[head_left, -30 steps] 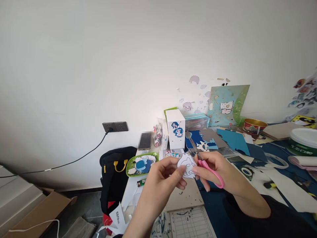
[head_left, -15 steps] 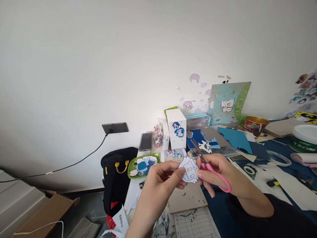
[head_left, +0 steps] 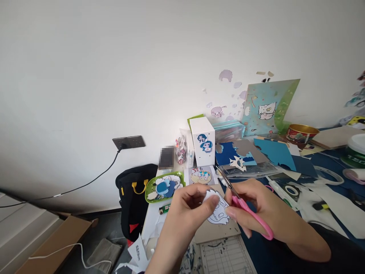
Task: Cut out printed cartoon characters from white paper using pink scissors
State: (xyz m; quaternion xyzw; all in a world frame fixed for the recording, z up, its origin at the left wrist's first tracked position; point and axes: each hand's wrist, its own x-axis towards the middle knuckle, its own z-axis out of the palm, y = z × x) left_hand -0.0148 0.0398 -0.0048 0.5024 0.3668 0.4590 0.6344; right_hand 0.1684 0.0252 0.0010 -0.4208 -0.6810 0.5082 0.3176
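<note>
Between thumb and fingers, my left hand (head_left: pixel 192 211) pinches a white paper cutout (head_left: pixel 219 215) with a face drawn in outline and a jagged edge. My right hand (head_left: pixel 253 203) holds a pair of pink-handled scissors (head_left: pixel 266 227), with the metal blades pointing up and to the left, above the cutout. The blades look nearly closed and lie apart from the paper. My right fingertips are at the cutout's right edge; I cannot tell whether they touch it. Below both hands lies a beige board (head_left: pixel 209 235) with dark scraps on it.
A green tray (head_left: pixel 148 196) of cut shapes stands left of the hands. Behind are a white box (head_left: pixel 203 156), a phone (head_left: pixel 166 161) and blue paper sheets (head_left: pixel 275 154). To the right are a tape roll (head_left: pixel 291 191) and a red tin (head_left: pixel 302 135). A black bag (head_left: pixel 128 213) stands beside the table.
Both hands have moved slightly down with the cutout and scissors. The cutout has turned, and my left thumb now lies further across it. The view has shifted a little.
</note>
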